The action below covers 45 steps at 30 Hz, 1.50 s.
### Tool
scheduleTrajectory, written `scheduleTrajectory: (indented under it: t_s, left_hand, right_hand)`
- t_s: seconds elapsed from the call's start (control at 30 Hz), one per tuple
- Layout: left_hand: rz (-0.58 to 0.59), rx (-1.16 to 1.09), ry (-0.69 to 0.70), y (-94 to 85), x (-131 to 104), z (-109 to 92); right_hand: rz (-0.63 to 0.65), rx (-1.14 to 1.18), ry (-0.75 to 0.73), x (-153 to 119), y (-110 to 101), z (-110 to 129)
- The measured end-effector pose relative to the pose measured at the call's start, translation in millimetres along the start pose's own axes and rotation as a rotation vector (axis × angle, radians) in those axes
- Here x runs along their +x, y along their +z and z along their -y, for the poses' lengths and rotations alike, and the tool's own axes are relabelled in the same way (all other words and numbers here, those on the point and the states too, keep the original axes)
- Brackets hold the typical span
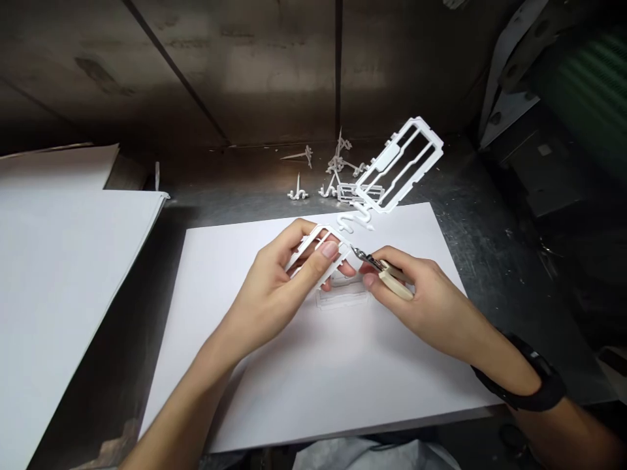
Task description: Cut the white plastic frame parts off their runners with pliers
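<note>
My left hand (281, 281) grips a white plastic frame (321, 241) between thumb and fingers. From it a curly white runner (356, 219) leads to a second white frame (426, 156), which sticks up to the right in the air. Wrapped round the cream handles of small nippers (396, 284) is my right hand (426, 300); the metal jaws touch or nearly touch the right corner of the held frame. Whether the jaws are closed is too small to tell. Below my hands, another white frame (343, 300) lies on a white sheet (294, 391).
Several white runner scraps (337, 163) lie on the dark metal bench (235, 179) behind the sheet, near a small white frame (379, 191). A stack of white sheets (63, 261) stands at the left. A metal wall (274, 72) rises behind; dark equipment (529, 150) is at the right.
</note>
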State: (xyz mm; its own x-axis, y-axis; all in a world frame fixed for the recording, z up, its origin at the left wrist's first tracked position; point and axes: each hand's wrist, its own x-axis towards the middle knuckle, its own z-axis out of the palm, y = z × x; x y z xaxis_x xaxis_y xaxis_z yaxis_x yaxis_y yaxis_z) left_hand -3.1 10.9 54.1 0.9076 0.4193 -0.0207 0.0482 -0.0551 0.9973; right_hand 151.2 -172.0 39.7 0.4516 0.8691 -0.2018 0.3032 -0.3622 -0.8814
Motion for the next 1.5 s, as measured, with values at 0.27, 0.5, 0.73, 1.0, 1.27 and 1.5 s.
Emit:
scheduleTrajectory:
  t_s: [0.27, 0.5, 0.73, 1.0, 1.27, 1.5]
  left_hand:
    - [-0.042, 0.114, 0.032, -4.4, -1.2, -3.8]
    - [-0.046, 0.139, 0.060, -3.8, -1.2, -5.5]
    - [0.016, -0.344, -0.210, -5.2, 3.9, 9.8]
    - [-0.081, -0.024, -0.106, 0.4, 4.7, 16.9]
    - [-0.234, 0.706, 0.517, -1.9, 5.8, 23.3]
    - [-0.254, 0.866, 0.584, -2.8, 1.6, 16.1]
  right_hand:
    - [-0.016, -0.031, 0.051, -1.6, 0.1, -2.3]
    - [0.004, -0.038, 0.052, -1.8, -1.2, -2.0]
    - [-0.036, -0.112, 0.064, -3.3, -0.9, 1.7]
    - [-0.013, -0.130, 0.030, -2.7, 2.7, 1.0]
    - [0.041, -0.085, 0.057, -4.2, -1.3, 5.6]
    - [0.014, -0.074, 0.080, -2.9, -5.6, 1.7]
